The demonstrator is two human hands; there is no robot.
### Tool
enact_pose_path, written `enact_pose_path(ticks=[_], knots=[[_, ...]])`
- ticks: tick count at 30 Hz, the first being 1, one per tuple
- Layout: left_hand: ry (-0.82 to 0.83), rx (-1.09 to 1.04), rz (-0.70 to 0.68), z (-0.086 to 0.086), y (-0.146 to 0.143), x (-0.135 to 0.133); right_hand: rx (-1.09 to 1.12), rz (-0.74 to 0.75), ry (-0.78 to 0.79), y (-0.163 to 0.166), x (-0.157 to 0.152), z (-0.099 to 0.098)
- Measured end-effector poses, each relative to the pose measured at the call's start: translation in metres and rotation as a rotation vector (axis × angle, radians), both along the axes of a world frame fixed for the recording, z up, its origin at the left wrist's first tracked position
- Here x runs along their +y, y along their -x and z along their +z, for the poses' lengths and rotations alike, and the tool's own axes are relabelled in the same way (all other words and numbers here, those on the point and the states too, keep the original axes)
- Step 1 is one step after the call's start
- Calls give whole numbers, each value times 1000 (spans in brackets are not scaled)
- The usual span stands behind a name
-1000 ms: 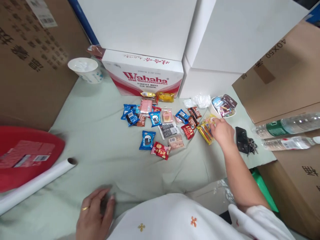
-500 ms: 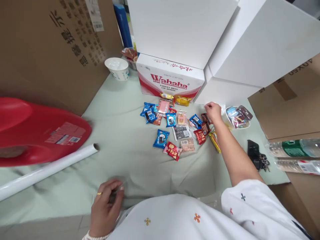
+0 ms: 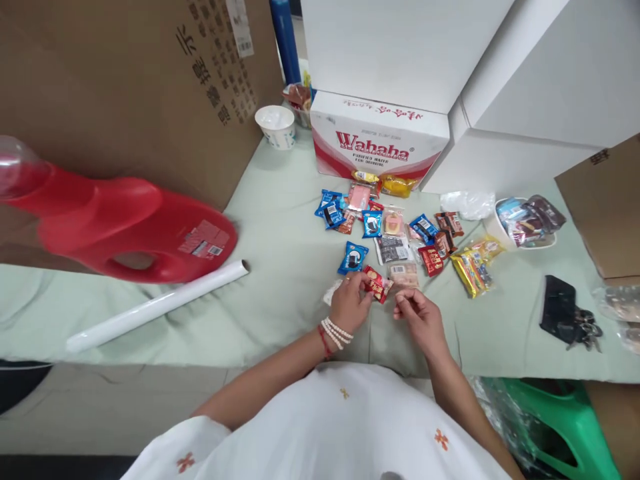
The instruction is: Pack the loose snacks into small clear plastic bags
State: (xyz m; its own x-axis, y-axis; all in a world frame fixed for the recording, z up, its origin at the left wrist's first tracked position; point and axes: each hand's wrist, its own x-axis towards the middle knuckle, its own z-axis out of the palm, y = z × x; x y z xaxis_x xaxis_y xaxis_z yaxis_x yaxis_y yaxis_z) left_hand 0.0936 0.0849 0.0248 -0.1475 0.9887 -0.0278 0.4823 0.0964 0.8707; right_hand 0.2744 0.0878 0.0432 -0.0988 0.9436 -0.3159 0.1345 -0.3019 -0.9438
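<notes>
My left hand (image 3: 350, 305), with beaded bracelets at the wrist, has its thumb and fingers closed at the left end of a red snack packet (image 3: 379, 285). A piece of clear plastic (image 3: 331, 292) shows beside the knuckles; whether the palm holds it too is hidden. My right hand (image 3: 421, 319) is in a pinch just right of the red packet, below a pale pink packet (image 3: 403, 273). What lies between its fingertips, if anything, is too small to make out. A blue snack packet (image 3: 353, 257) lies just beyond my left hand.
More snack packets (image 3: 393, 250) lie before a Wahaha carton (image 3: 380, 140). At right are yellow packets (image 3: 473, 272), a filled white bowl (image 3: 507, 233), crumpled plastic (image 3: 469, 204), a black case with keys (image 3: 560, 310). At left stand a paper cup (image 3: 278, 133), red jug (image 3: 145, 233), white roll (image 3: 165, 305).
My right hand has come back from beside the bowl to the front of the snacks. My left hand has moved forward and right from the table's edge to the red packet. The view has shifted.
</notes>
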Motion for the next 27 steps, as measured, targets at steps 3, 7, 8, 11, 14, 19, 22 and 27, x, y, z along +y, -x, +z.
enact_pose_path(ticks=[3,7,8,11,14,19,22,27], knots=[[-106,233,105,-3,7,-16,-12,-40,18,-15,3,-9],[-239,466,74,2,29,-39,-26,-42,-4,-26,5,-12],[-215,518,63,1,36,-42,-24,-37,-8,-25,5,-12],[-58,573,31,-6,53,-45,-5,-5,6,-18,6,-11],[20,389,20,-12,62,-46,47,30,43,-10,4,-10],[45,-67,73,3,56,-56,225,109,185,6,-2,-8],[15,-141,14,19,47,-59,323,185,284,23,-8,-4],[-63,-138,-143,26,42,-60,419,311,235,48,-11,-1]])
